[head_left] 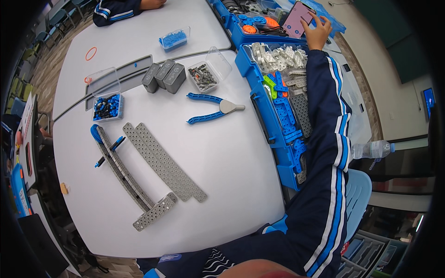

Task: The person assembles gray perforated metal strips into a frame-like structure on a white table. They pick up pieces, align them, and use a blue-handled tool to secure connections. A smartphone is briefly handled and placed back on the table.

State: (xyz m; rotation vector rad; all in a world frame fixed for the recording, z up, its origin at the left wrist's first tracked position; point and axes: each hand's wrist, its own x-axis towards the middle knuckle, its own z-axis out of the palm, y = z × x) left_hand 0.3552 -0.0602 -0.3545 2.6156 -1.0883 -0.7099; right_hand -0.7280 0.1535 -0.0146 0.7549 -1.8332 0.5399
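Observation:
My right hand (317, 32) reaches to the far right, fingers apart, over the right side of a phone (298, 20) with a pink screen. A fingertip seems to touch the screen. The phone stands tilted above a blue case of parts. My left hand is out of view. On the table lies a built frame of long grey perforated beams (123, 169), with a blue piece at its far end and a wide grey crosspiece (155, 211) at its near end. A black and blue rod (110, 152) crosses it. Two loose grey perforated strips (164, 162) lie beside it.
Blue-handled pliers (218, 108) lie near the blue parts case (271, 139). Farther back stand grey blocks (164, 76) and clear boxes of grey pins (202, 77), blue-black pins (108, 106) and blue pieces (174, 40). A water bottle (372, 149) is at right. Another person's sleeve (116, 11) rests at the far edge.

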